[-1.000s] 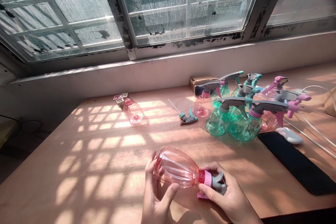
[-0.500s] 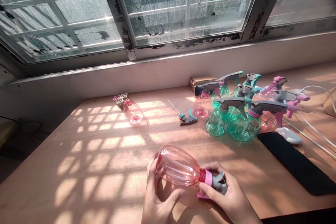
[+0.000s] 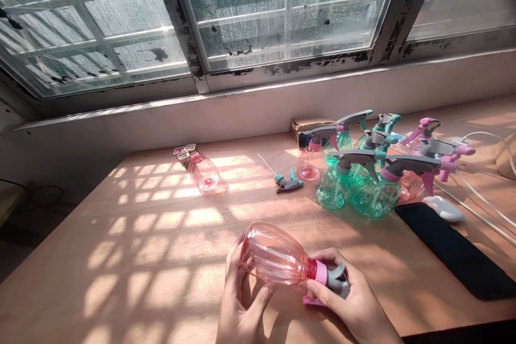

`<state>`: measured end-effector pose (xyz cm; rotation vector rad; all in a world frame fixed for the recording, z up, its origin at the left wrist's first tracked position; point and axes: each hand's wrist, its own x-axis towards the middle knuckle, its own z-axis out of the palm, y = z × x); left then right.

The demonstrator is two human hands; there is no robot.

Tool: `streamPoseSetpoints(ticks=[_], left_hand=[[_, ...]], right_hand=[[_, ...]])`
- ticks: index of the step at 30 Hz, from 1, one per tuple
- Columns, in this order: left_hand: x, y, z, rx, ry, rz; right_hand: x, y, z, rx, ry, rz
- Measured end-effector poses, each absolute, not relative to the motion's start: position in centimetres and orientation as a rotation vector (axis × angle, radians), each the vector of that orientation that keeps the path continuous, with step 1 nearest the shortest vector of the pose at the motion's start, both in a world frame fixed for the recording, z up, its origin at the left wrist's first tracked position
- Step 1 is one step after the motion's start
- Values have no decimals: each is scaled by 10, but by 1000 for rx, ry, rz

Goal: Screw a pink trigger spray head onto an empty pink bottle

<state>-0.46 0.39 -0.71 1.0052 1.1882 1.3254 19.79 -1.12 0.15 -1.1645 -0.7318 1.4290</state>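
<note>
A clear pink spray bottle (image 3: 274,255) is tilted on its side above the near part of the table, its base to the left and its neck to the right. My left hand (image 3: 244,295) cups the base end, fingers behind it and thumb underneath along the near side. Around the pink collar and grey trigger head (image 3: 336,279) at the other end, my right hand (image 3: 349,293) is closed, thumb on the near side of the collar. Part of the trigger head is hidden by that hand. Below it a pink piece of the head shows.
Several green and pink spray bottles (image 3: 374,196) stand at the right. A loose trigger head with tube (image 3: 289,183) lies mid-table. Further left, an open pink bottle (image 3: 204,172) stands by small boxes (image 3: 184,156). A black phone (image 3: 455,250), white case (image 3: 443,208) and cables lie right.
My left thumb has shifted slightly left and up, closer to the underside of the bottle. The bottle and my right hand have hardly moved.
</note>
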Motion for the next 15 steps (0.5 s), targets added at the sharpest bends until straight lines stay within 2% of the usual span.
streamPoseSetpoints(ticks=[15], left_hand=[[-4, 4, -13, 1048, 1234, 1335]], right_hand=[[197, -11, 1, -1176, -743, 1415]])
